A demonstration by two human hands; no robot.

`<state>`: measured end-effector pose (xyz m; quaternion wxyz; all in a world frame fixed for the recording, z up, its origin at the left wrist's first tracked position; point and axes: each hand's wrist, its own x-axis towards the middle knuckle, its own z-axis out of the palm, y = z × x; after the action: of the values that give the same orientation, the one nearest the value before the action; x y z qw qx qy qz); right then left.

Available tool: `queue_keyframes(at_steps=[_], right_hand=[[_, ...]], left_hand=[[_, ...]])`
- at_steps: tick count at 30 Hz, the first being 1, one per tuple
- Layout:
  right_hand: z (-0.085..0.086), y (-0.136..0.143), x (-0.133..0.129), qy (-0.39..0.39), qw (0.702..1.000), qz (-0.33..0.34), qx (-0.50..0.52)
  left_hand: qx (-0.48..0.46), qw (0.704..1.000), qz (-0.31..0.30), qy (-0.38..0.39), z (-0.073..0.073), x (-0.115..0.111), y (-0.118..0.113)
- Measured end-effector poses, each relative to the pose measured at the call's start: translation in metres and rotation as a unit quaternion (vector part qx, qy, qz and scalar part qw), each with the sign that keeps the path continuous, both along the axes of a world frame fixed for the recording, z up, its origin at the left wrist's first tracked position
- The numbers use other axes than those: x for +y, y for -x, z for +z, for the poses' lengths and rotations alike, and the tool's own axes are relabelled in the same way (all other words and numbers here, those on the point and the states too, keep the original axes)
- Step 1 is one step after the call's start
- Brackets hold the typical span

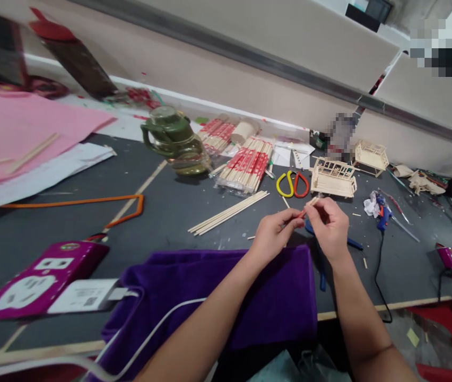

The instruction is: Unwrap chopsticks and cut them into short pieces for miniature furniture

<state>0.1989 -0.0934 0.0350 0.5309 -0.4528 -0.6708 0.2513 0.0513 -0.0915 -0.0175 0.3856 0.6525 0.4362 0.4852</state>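
Note:
My left hand (274, 233) and my right hand (329, 225) meet above the dark table, fingers pinched around a short thin piece (302, 214) that shows red near the left fingertips and pale toward the right ones. The fingers cover most of it, so its kind is unclear. Below my right hand lies a blue-handled tool (322, 273), partly hidden. Just beyond the hands are scissors (293, 184) with one yellow and one red handle loop, and a miniature wooden bench (332, 179). Several bare wooden sticks (229, 213) lie to the left of my hands.
A purple cloth (277, 297) lies under my forearms at the table edge. Packs of chopsticks (245, 164) and a green jug (178, 143) stand behind. To the right are a blue glue gun (384, 217) with its cord and another miniature wooden piece (370, 156). A magenta power strip (46, 276) lies left.

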Motion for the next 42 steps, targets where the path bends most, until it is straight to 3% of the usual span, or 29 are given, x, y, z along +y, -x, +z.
queue_keyframes(at_steps=[6,14,17,22,27,30,34,35,37,40,42], right_hand=[[-0.006,0.004,0.011,0.027,0.997,0.021,-0.071],[-0.036,0.011,0.018,0.103,0.984,0.047,-0.137],[-0.034,0.006,0.018,0.118,0.983,0.057,-0.125],[-0.005,-0.006,0.02,0.138,0.986,0.048,0.086],[0.013,-0.017,0.029,0.072,0.978,-0.031,0.194],[0.019,-0.044,0.039,0.042,0.945,-0.12,0.301],[0.033,-0.096,0.046,-0.033,0.865,-0.229,0.445],[0.036,-0.103,0.044,-0.026,0.855,-0.222,0.469],[0.037,-0.102,0.036,0.028,0.865,-0.163,0.474],[0.024,-0.066,0.017,0.159,0.904,-0.017,0.397],[0.011,-0.033,0.003,0.241,0.904,0.052,0.349]], left_hand=[[0.022,0.998,-0.032,0.049,-0.005,0.009,0.012],[0.088,0.993,-0.049,0.062,-0.014,0.019,0.027],[0.11,0.991,-0.046,0.06,-0.011,0.018,0.026],[0.147,0.988,-0.045,0.02,0.005,0.01,0.019],[0.1,0.994,-0.052,-0.012,0.01,0.009,0.02],[0.104,0.994,-0.016,-0.01,0.005,0.016,0.032],[0.073,0.993,0.089,0.002,0.004,0.023,0.049],[0.051,0.994,0.097,0.005,0.006,0.023,0.05],[0.011,0.997,0.074,0.013,0.009,0.021,0.046],[-0.025,0.999,0.004,0.037,0.015,0.014,0.03],[-0.041,0.996,-0.052,0.057,0.017,0.008,0.021]])
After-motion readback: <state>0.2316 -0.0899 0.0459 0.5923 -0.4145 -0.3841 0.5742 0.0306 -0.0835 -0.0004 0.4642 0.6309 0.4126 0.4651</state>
